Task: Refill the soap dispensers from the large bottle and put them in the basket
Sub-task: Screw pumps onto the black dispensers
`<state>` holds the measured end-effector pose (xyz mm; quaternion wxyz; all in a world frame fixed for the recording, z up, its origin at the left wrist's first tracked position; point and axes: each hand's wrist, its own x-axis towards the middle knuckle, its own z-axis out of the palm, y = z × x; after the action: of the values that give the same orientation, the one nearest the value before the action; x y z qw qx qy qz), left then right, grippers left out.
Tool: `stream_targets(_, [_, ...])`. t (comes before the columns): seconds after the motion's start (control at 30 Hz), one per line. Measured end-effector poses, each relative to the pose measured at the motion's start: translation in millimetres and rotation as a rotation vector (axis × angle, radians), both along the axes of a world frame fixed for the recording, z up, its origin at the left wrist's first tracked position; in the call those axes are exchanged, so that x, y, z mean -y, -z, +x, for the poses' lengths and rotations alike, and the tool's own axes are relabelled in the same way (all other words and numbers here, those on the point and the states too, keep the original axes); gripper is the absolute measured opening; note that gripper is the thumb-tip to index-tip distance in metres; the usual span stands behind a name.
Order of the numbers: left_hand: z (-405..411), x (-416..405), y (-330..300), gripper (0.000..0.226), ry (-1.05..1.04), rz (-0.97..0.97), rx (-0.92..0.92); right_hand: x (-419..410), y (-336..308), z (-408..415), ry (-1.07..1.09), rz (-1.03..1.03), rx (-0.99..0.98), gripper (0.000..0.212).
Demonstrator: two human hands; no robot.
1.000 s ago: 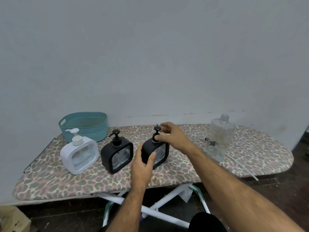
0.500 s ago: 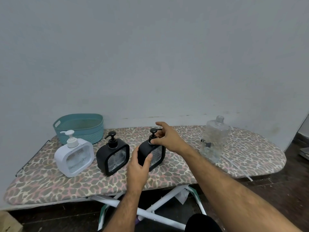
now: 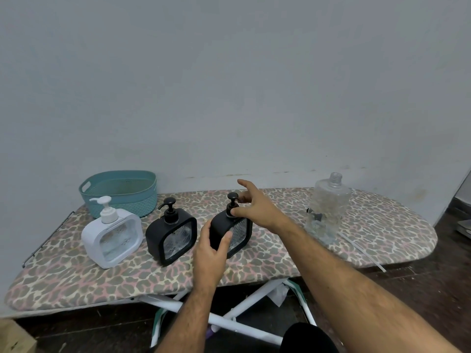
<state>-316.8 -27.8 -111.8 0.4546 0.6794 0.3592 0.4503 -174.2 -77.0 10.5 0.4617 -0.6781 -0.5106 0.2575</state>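
Left hand (image 3: 209, 253) grips the right-hand black dispenser (image 3: 230, 233) at frame centre on the ironing board (image 3: 280, 256) while the right hand (image 3: 254, 207) pinches its pump collar (image 3: 232, 211), apparently unscrewing it; next, lift the pump and fetch the clear bottle (image 3: 328, 207) at right.

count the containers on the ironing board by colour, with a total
White soap dispenser: 1
Black soap dispensers: 2
Clear large bottle: 1
Teal basket: 1
Total: 5
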Motion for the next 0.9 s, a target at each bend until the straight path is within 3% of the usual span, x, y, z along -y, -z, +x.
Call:
stream_targets(0.13, [-0.4,1.7,-1.7,0.086,0.000,0.001,0.003,-1.0,4.7,3.2,-0.010,0.013,-0.108,0.077])
stream_targets(0.3, [-0.7,-1.3,1.6,0.091,-0.008,0.007,-0.010,-2.4,4.6,2.6,-0.023,0.000,-0.040,0.085])
stream_targets(0.47, [1.4,-1.3,1.3,0.092,-0.010,-0.002,-0.013,-3.1,6.4,4.2,-0.053,-0.020,-0.079,0.074])
stream_targets(0.6, [0.6,-1.2,1.7,0.091,-0.011,-0.006,-0.015,-5.3,5.4,2.9,-0.031,-0.008,0.004,0.080])
stream_targets(0.77, [0.0,1.0,-1.4,0.086,-0.001,-0.012,-0.010,-4.8,9.5,7.4,-0.057,0.037,-0.103,0.064])
stream_targets(0.9, [-0.6,1.2,-1.8,0.090,-0.003,-0.016,-0.008,-4.4,7.8,6.8,0.010,0.056,-0.012,0.069])
